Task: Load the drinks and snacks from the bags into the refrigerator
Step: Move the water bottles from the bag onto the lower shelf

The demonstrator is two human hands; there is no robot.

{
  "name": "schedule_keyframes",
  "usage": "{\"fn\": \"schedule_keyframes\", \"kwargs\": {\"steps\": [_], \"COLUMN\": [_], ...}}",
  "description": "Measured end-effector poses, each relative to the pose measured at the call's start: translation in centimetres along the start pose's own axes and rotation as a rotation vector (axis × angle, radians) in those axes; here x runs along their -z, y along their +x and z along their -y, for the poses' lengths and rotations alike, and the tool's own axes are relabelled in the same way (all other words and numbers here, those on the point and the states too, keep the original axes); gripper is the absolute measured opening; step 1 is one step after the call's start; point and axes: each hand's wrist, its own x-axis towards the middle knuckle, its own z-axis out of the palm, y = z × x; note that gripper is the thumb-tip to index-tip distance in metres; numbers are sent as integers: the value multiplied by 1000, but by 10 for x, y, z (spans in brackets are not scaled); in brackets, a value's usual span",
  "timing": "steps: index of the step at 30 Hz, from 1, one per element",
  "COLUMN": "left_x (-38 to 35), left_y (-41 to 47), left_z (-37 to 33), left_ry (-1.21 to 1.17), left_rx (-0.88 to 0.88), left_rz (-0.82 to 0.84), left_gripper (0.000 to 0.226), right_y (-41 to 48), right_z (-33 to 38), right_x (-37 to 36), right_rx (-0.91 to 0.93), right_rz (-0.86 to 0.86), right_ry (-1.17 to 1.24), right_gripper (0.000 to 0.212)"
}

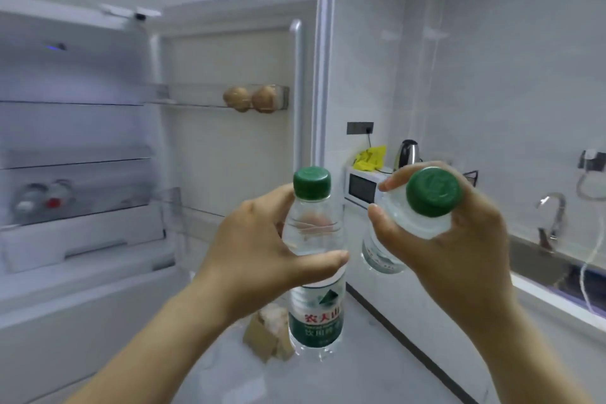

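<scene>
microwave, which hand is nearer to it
Right. The right hand, gripping a tilted bottle, overlaps the microwave at its right edge; the left hand, holding an upright bottle, is lower left of it.

Both forearms bare, extended forward and raised. The left hand (262, 249) grips a bottle (314, 315) upright, thumb across its front. The right hand (459, 239) grips a second bottle (433, 192) near the cap, tilted toward the camera.
</scene>
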Motion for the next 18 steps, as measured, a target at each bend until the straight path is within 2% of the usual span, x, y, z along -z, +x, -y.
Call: {"fn": "schedule_keyframes", "kwargs": {"steps": [8,18], "left_x": [75,192], "left_y": [-49,-96], "left_z": [29,70], "left_ry": [287,359], "left_rx": [243,413], "left_rz": [-84,-208], "left_gripper": [44,36], "right_y": [-3,4], "right_z": [25,99], "right_x": [-93,-210], "right_rx": [34,76], "right_rz": [132,191], "right_ry": [264,468], "right_gripper": [22,19]}}
